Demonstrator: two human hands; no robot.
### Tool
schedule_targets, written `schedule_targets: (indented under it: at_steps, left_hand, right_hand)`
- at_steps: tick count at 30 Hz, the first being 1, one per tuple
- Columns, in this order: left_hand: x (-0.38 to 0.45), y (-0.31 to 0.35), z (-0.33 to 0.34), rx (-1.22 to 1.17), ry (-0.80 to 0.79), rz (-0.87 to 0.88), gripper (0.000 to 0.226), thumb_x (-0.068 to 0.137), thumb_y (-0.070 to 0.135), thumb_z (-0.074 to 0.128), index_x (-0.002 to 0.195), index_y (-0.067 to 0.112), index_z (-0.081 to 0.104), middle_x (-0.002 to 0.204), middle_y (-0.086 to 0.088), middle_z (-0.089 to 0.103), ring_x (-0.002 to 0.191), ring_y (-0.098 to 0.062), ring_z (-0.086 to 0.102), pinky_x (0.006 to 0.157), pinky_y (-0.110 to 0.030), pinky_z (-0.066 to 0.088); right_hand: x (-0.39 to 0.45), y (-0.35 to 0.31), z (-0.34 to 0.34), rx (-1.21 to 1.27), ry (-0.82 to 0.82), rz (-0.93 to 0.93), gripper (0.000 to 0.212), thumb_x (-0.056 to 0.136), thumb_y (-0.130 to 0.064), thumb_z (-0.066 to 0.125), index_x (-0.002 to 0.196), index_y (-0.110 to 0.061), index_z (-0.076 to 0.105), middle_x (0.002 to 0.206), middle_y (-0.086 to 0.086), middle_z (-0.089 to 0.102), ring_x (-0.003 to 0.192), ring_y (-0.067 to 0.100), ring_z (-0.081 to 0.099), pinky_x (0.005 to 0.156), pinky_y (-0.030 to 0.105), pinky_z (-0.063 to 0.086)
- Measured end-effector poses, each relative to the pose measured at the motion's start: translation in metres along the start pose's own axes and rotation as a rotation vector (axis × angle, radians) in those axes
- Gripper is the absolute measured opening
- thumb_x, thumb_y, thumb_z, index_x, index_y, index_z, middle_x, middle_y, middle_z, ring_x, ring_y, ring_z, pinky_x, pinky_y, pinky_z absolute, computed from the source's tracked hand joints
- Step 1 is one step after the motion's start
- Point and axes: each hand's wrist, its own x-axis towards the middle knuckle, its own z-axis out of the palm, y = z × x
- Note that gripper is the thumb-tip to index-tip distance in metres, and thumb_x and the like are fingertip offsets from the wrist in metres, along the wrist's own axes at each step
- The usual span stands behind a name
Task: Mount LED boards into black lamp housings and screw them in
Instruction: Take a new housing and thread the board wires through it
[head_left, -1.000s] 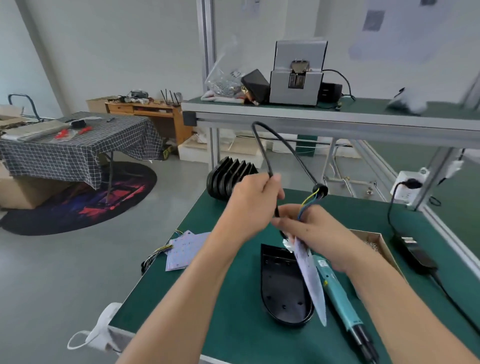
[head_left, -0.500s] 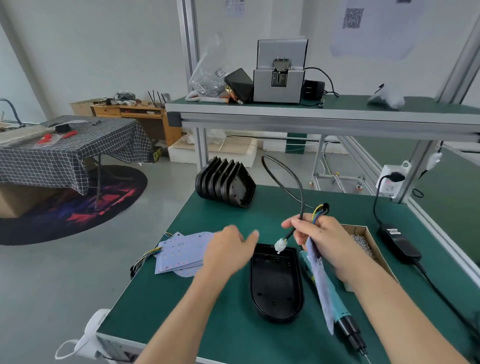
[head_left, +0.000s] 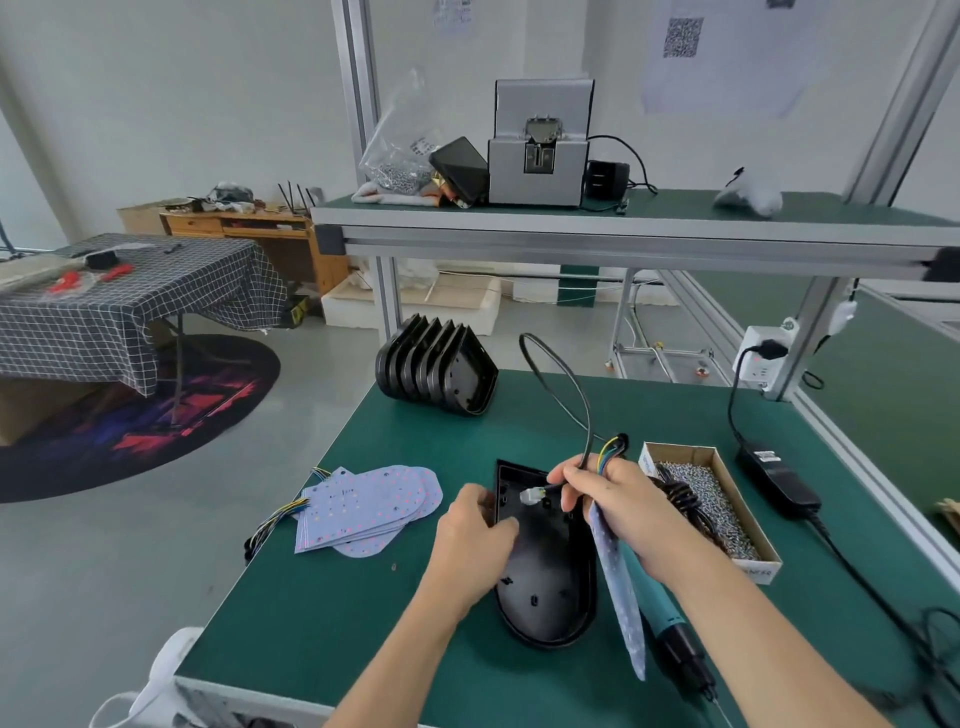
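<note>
The left hand grips the black lamp housing. The right hand pinches the black cable and an LED board.

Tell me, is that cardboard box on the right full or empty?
Partly full. The open cardboard box holds a heap of small silvery screws across most of its floor, below the rim. How deep the heap goes cannot be told.

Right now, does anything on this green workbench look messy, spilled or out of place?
Nothing looks spilled or broken. The small silver screws stay inside their open cardboard box. The pale LED boards lie in a loosely fanned pile, their coloured wires hanging over the bench's left edge.
</note>
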Motion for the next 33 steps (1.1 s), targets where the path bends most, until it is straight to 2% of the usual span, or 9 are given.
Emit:
schedule_targets:
  at_steps: [5, 9, 13, 16, 21, 23, 28, 30, 33]
  left_hand:
    - [-0.019, 0.012, -0.004, -0.123, -0.03, 0.173, 0.016, 0.09, 0.021, 0.064, 0.099, 0.03, 0.054, 0.088, 0.006, 0.07, 0.079, -0.01, 0.062, 0.07, -0.027, 0.05]
    - [-0.036, 0.028, -0.004, -0.206, -0.047, 0.234, 0.027, 0.086, 0.025, 0.057, 0.108, 0.035, 0.045, 0.099, 0.017, 0.069, 0.088, -0.007, 0.064, 0.071, -0.017, 0.047]
    - [-0.044, 0.038, 0.001, -0.368, -0.096, 0.04, 0.042, 0.074, 0.027, 0.055, 0.11, 0.047, 0.047, 0.09, 0.019, 0.073, 0.078, -0.003, 0.066, 0.066, -0.017, 0.048]
    - [-0.042, 0.042, 0.003, -0.603, -0.213, -0.08, 0.038, 0.063, 0.016, 0.059, 0.099, 0.024, 0.07, 0.091, -0.001, 0.075, 0.081, -0.023, 0.065, 0.072, -0.034, 0.048]
    - [-0.038, 0.045, -0.004, -0.808, -0.302, -0.159, 0.039, 0.053, 0.004, 0.055, 0.086, 0.014, 0.074, 0.086, -0.015, 0.068, 0.072, -0.027, 0.063, 0.064, -0.031, 0.051]
    - [-0.039, 0.048, -0.007, -0.857, -0.354, -0.208, 0.04, 0.052, 0.003, 0.057, 0.088, 0.01, 0.074, 0.087, -0.016, 0.069, 0.07, -0.029, 0.063, 0.063, -0.031, 0.051]
    - [-0.044, 0.05, -0.016, -0.829, -0.381, -0.335, 0.029, 0.064, 0.006, 0.063, 0.087, 0.008, 0.082, 0.094, -0.02, 0.075, 0.076, -0.031, 0.068, 0.077, -0.039, 0.053]
    - [-0.043, 0.047, -0.023, -0.787, -0.351, -0.391, 0.025, 0.076, 0.008, 0.06, 0.089, 0.007, 0.081, 0.095, -0.02, 0.075, 0.078, -0.032, 0.069, 0.078, -0.038, 0.054]
    - [-0.039, 0.044, -0.036, -0.756, -0.375, -0.438, 0.017, 0.076, 0.011, 0.063, 0.081, 0.009, 0.079, 0.089, -0.017, 0.075, 0.066, -0.029, 0.069, 0.065, -0.031, 0.055]
  right_hand:
    - [-0.007, -0.009, 0.003, -0.008, -0.003, -0.032, 0.025, 0.109, -0.013, 0.051, 0.1, -0.009, 0.074, 0.079, 0.005, 0.071, 0.056, 0.001, 0.057, 0.058, 0.01, 0.044]
    - [-0.016, -0.018, 0.004, -0.11, 0.0, -0.057, 0.023, 0.106, -0.018, 0.056, 0.101, -0.022, 0.078, 0.08, -0.002, 0.075, 0.077, 0.002, 0.066, 0.072, 0.013, 0.046]
    - [-0.027, -0.027, 0.008, -0.14, -0.054, -0.087, 0.021, 0.105, -0.016, 0.059, 0.105, -0.026, 0.078, 0.082, -0.004, 0.076, 0.082, 0.004, 0.068, 0.077, 0.012, 0.049]
    - [-0.033, -0.035, 0.007, -0.189, -0.051, -0.098, 0.02, 0.106, -0.017, 0.06, 0.109, -0.028, 0.076, 0.078, -0.006, 0.072, 0.082, 0.006, 0.067, 0.078, 0.011, 0.046]
    - [-0.04, -0.046, 0.001, -0.232, -0.052, -0.135, 0.019, 0.105, -0.022, 0.06, 0.118, -0.03, 0.071, 0.075, -0.008, 0.072, 0.072, -0.004, 0.061, 0.069, 0.008, 0.043]
    - [-0.042, -0.048, -0.001, -0.226, 0.026, -0.159, 0.011, 0.103, -0.024, 0.063, 0.105, -0.024, 0.074, 0.066, -0.007, 0.064, 0.063, 0.001, 0.056, 0.063, 0.012, 0.042]
    - [-0.052, -0.045, -0.01, -0.389, 0.243, -0.313, 0.047, 0.102, -0.031, 0.063, 0.07, -0.006, 0.041, 0.06, -0.01, 0.026, 0.059, 0.01, 0.025, 0.054, 0.027, 0.023]
    - [-0.053, -0.038, -0.016, -0.373, 0.276, -0.308, 0.042, 0.101, -0.03, 0.065, 0.072, -0.002, 0.052, 0.06, -0.008, 0.028, 0.059, 0.011, 0.027, 0.057, 0.028, 0.024]
    - [-0.056, -0.029, -0.02, 0.062, 0.243, -0.2, 0.017, 0.101, -0.022, 0.066, 0.097, -0.01, 0.077, 0.069, 0.002, 0.044, 0.061, 0.015, 0.037, 0.061, 0.028, 0.034]
